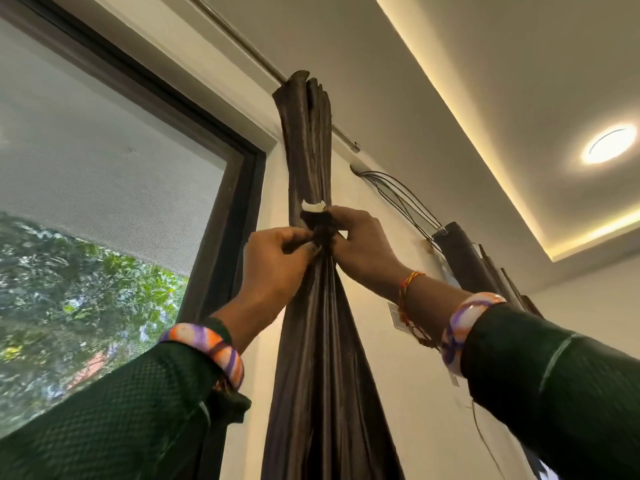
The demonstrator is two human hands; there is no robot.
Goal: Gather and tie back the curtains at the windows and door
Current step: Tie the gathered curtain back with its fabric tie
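Observation:
A dark brown curtain (308, 143) hangs bunched from a metal rod (242, 43) just right of the window (104, 174). A dark tie-back band (320, 227) with a white tip circles the bundle at its narrowest point. My left hand (273, 268) pinches the band from the left. My right hand (363, 244) grips the band and the gathered cloth from the right. Below my hands the fabric spreads out in folds. A second gathered dark curtain (467, 254) hangs further right, partly behind my right forearm.
The dark window frame (239, 202) runs close to the left of the curtain. Black cables (398, 195) run along the wall between the two curtains. A lit round ceiling lamp (609, 145) and a cove light strip are above right.

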